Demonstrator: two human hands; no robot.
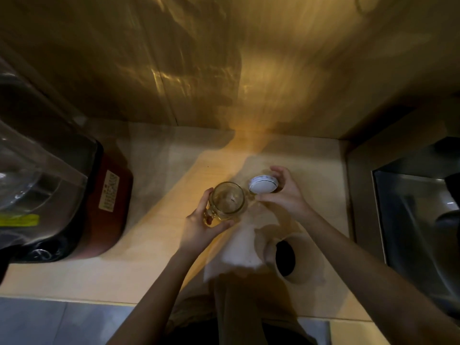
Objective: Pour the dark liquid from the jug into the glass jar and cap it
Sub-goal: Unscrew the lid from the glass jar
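An uncapped glass jar (227,199) with a side handle stands on the counter, and I see no liquid in it. My left hand (201,224) wraps around its near left side at the handle. My right hand (281,192) holds the white round cap (263,184) by its edge, just right of the jar's mouth and clear of it. A pale jug (286,257) with dark liquid inside stands on the counter below my right forearm.
A white paper towel (239,247) lies between the jar and the jug. A red appliance (109,202) with a clear container (37,185) fills the left side. A metal sink (418,215) is on the right. The wall rises behind the counter (154,220).
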